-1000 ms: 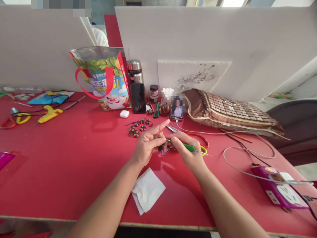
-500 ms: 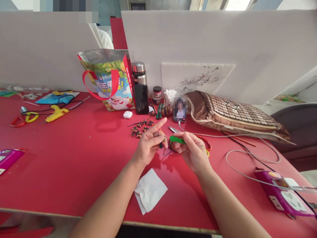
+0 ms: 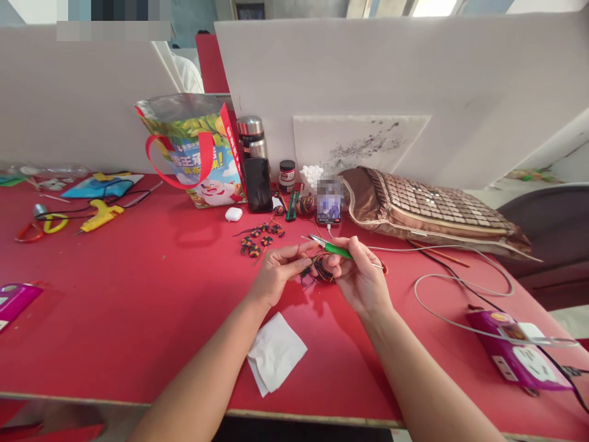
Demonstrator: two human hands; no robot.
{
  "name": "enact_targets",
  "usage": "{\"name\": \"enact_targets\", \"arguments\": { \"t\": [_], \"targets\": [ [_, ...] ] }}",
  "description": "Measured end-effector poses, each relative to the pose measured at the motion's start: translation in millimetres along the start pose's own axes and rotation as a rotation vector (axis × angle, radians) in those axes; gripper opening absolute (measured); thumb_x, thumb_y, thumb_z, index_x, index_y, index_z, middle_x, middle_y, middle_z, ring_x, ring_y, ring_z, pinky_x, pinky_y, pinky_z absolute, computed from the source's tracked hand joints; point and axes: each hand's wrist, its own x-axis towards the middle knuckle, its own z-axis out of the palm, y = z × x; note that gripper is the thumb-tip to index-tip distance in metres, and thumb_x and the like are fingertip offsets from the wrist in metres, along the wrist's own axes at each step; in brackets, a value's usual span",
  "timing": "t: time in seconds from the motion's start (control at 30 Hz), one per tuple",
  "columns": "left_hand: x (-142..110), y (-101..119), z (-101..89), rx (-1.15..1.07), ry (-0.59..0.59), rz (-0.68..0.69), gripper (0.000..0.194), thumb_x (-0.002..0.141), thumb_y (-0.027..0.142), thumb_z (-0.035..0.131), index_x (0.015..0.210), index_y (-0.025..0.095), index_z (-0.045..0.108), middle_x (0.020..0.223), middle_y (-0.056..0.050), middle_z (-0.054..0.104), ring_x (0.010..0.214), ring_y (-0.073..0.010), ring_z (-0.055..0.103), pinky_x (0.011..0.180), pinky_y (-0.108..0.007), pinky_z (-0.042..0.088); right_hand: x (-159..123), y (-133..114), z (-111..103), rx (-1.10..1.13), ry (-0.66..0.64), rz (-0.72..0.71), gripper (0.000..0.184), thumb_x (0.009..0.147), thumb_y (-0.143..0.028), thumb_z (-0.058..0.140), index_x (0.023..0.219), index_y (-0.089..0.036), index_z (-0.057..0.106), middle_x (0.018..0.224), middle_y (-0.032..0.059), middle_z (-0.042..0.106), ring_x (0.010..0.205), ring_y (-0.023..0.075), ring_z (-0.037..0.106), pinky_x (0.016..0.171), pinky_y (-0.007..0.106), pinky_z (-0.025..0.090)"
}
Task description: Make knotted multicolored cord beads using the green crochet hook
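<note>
My right hand [image 3: 365, 276] is closed round the green handle of a crochet hook [image 3: 339, 250], which points left toward the other hand. My left hand [image 3: 278, 270] pinches a small piece of dark multicoloured yarn work, mostly hidden by the fingers, with a strand over the index finger. Between and behind the hands lies a loose bundle of multicoloured yarn [image 3: 323, 271] on the red table. The silver blades of scissors [image 3: 315, 239] show just behind the hook, partly covered. Beyond my left hand is a string of small crocheted flowers [image 3: 251, 247] in black, orange and red.
A folded white tissue [image 3: 277, 353] lies before me. Behind stand a shopping bag [image 3: 197, 159], a dark phone [image 3: 258, 185], a lit phone [image 3: 329, 209] on a cable, and a jar [image 3: 287, 176]. A sequined bag [image 3: 432, 202] and power strip [image 3: 519, 356] are at right; a glue gun [image 3: 102, 215] at left.
My left index finger, raised before, has bent down toward the thumb. The hook in my right hand has moved slightly up and tilts more. The view has shifted a little.
</note>
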Motion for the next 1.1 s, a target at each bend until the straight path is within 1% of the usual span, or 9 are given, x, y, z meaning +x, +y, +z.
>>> {"name": "enact_targets", "arguments": {
  "t": [0.13, 0.27, 0.4, 0.5, 0.57, 0.7, 0.87, 1.0, 1.1],
  "targets": [
    [2, -3, -0.6, 0.013, 0.001, -0.013, 0.036, 0.068, 0.032, 0.087, 0.102, 0.019, 0.084, 0.076, -0.006, 0.077, 0.062, -0.0131, 0.061, 0.057, -0.024, 0.04, 3, -1, -1, 0.113, 0.052, 0.012, 0.024, 0.082, -0.043, 0.081, 0.088, -0.02, 0.08, 0.06, -0.0009, 0.067, 0.052, 0.0076, 0.055, 0.056, 0.021, 0.05],
    [5, -4, -0.9, 0.031, 0.032, -0.038, 0.037, 0.065, 0.032, 0.088, 0.099, 0.018, 0.084, 0.074, -0.006, 0.077, 0.064, -0.0149, 0.062, 0.061, -0.026, 0.044, 4, -4, -2, 0.091, 0.041, 0.018, 0.025, 0.081, -0.045, 0.081, 0.088, -0.021, 0.081, 0.058, -0.0015, 0.066, 0.049, 0.0067, 0.051, 0.054, 0.021, 0.047],
    [9, -5, -0.8, 0.067, 0.11, 0.014, 0.027, 0.066, 0.034, 0.087, 0.087, 0.017, 0.084, 0.069, -0.005, 0.074, 0.062, -0.0138, 0.06, 0.059, -0.025, 0.043, 1, -5, 0, -0.119, 0.021, -0.002, 0.028, 0.081, -0.047, 0.079, 0.087, -0.02, 0.082, 0.06, 0.0012, 0.068, 0.048, 0.0092, 0.052, 0.05, 0.024, 0.042],
    [13, -8, -3.7, 0.094, 0.168, 0.038, 0.024, 0.069, 0.038, 0.085, 0.077, 0.015, 0.081, 0.065, -0.005, 0.072, 0.053, -0.0093, 0.05, 0.051, -0.023, 0.034, -1, -6, 1, -0.292, 0.036, -0.041, 0.033, 0.084, -0.052, 0.076, 0.085, -0.02, 0.082, 0.059, 0.002, 0.067, 0.048, 0.0113, 0.052, 0.048, 0.026, 0.04],
    [16, -9, -7.4, 0.1, 0.23, 0.055, 0.025, 0.068, 0.038, 0.085, 0.074, 0.014, 0.079, 0.063, -0.005, 0.071, 0.049, -0.0069, 0.044, 0.048, -0.022, 0.027, -4, -6, 0, -0.413, 0.076, -0.108, 0.037, 0.086, -0.055, 0.073, 0.083, -0.02, 0.082, 0.056, 0.0019, 0.065, 0.047, 0.0122, 0.051, 0.046, 0.026, 0.039],
    [19, -12, -14.8, 0.05, 0.354, 0.101, 0.028, 0.063, 0.035, 0.087, 0.08, 0.014, 0.08, 0.063, -0.006, 0.07, 0.053, -0.0084, 0.051, 0.047, -0.021, 0.023, -10, -5, -1, -0.72, 0.111, -0.298, 0.047, 0.092, -0.058, 0.063, 0.071, -0.019, 0.079, 0.047, 0.0009, 0.057, 0.043, 0.0125, 0.047, 0.045, 0.028, 0.034],
    [23, -16, -19.1, -0.038, 0.406, 0.106, 0.03, 0.059, 0.032, 0.091, 0.079, 0.012, 0.079, 0.059, -0.005, 0.068, 0.047, -0.0052, 0.044, 0.045, -0.02, 0.016, -9, 1, -5, -0.991, 0.019, -0.527, 0.049, 0.099, -0.047, 0.057, 0.06, -0.02, 0.071, 0.049, 0.0009, 0.054, 0.047, 0.0134, 0.047, 0.052, 0.03, 0.036],
    [28, -15, -24.8, -0.127, 0.437, 0.125, 0.029, 0.056, 0.029, 0.092, 0.077, 0.013, 0.079, 0.06, -0.005, 0.068, 0.044, -0.0026, 0.041, 0.044, -0.019, 0.014, -6, 11, -9, -1.065, -0.218, -0.526, 0.028, 0.096, -0.037, 0.063, 0.074, -0.023, 0.075, 0.065, 0.0044, 0.066, 0.06, 0.0176, 0.058, 0.062, 0.032, 0.044],
    [31, -13, -30.6, -0.183, 0.468, 0.132, 0.028, 0.055, 0.027, 0.092, 0.077, 0.014, 0.079, 0.061, -0.004, 0.068, 0.045, -0.0036, 0.046, 0.043, -0.019, 0.014, -5, 14, -9, -1.121, -0.321, -0.508, 0.026, 0.098, -0.035, 0.06, 0.082, -0.023, 0.077, 0.073, 0.0066, 0.07, 0.066, 0.0192, 0.063, 0.067, 0.033, 0.048]
  ]
}}
